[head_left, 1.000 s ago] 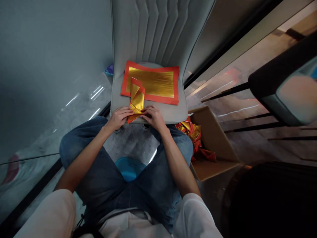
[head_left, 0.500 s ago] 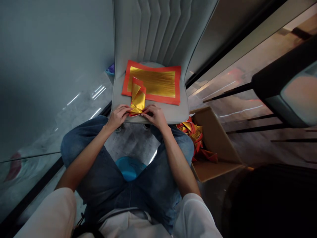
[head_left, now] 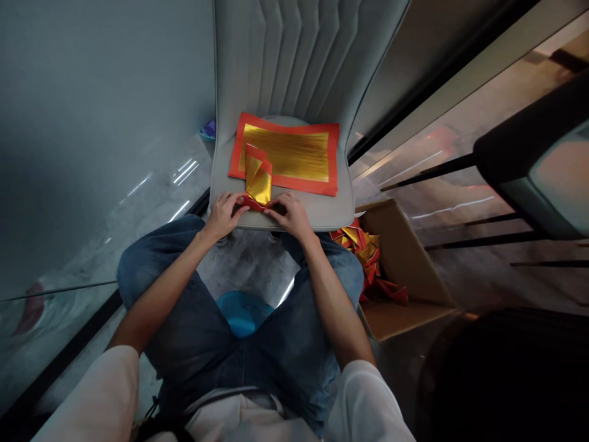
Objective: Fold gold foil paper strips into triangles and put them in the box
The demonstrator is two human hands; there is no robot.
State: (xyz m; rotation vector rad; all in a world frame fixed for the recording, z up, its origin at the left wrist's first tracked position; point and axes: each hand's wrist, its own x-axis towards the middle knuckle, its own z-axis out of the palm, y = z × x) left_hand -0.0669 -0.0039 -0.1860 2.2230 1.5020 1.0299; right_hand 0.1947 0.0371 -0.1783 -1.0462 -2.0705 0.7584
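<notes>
A partly folded gold paper with red edges (head_left: 257,181) lies at the front of a grey chair seat (head_left: 322,212). My left hand (head_left: 224,213) pinches its near left corner. My right hand (head_left: 291,213) presses its near right corner with closed fingers. Behind it, a flat stack of gold sheets with red-orange borders (head_left: 294,152) rests on the seat.
An open cardboard box (head_left: 405,264) with several folded gold and red papers (head_left: 365,248) stands on the floor at my right knee. A blue stool (head_left: 242,312) shows between my legs. Dark chair legs and a black seat are at the right.
The paper's near end has been folded up and shortened under my fingers. Both hands have shifted slightly forward onto the seat.
</notes>
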